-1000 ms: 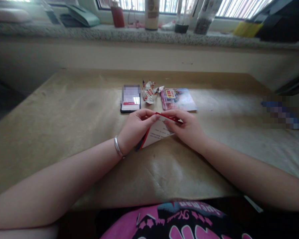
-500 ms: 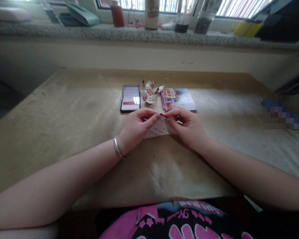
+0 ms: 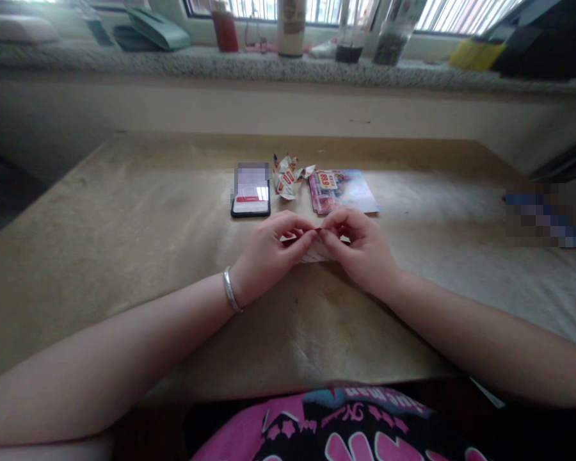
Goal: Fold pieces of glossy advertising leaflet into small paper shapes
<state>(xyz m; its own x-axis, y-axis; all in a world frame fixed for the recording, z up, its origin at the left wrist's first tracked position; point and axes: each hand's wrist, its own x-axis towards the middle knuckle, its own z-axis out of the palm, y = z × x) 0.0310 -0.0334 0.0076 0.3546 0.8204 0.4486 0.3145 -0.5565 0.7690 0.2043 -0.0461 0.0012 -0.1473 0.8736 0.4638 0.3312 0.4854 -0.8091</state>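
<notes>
Between my two hands is a sheet of paper [image 3: 317,251], white with printed lines on the side facing me and a bit of dark red at its upper edge. My left hand [image 3: 278,250], with a silver bangle at the wrist, pinches that edge between thumb and fingers. Right beside it, my right hand [image 3: 358,246] pinches the same edge, so the fingertips of both nearly touch. Most of the paper is covered by my hands. Just beyond them lie a phone [image 3: 251,192], a folded paper piece with pointed tips [image 3: 288,177] and a small stack of printed sheets [image 3: 348,191].
The table [image 3: 125,256] has a yellowish cover. A blurred blue object [image 3: 550,218] lies at its right edge. Behind, a speckled windowsill [image 3: 249,69] holds a red jar [image 3: 225,29], several bottles, a green case [image 3: 158,29] and a yellow-and-black item [image 3: 477,54].
My left hand has slid right along the paper's edge, up to my right hand. Less of the paper's printed side shows now. The things behind have not moved.
</notes>
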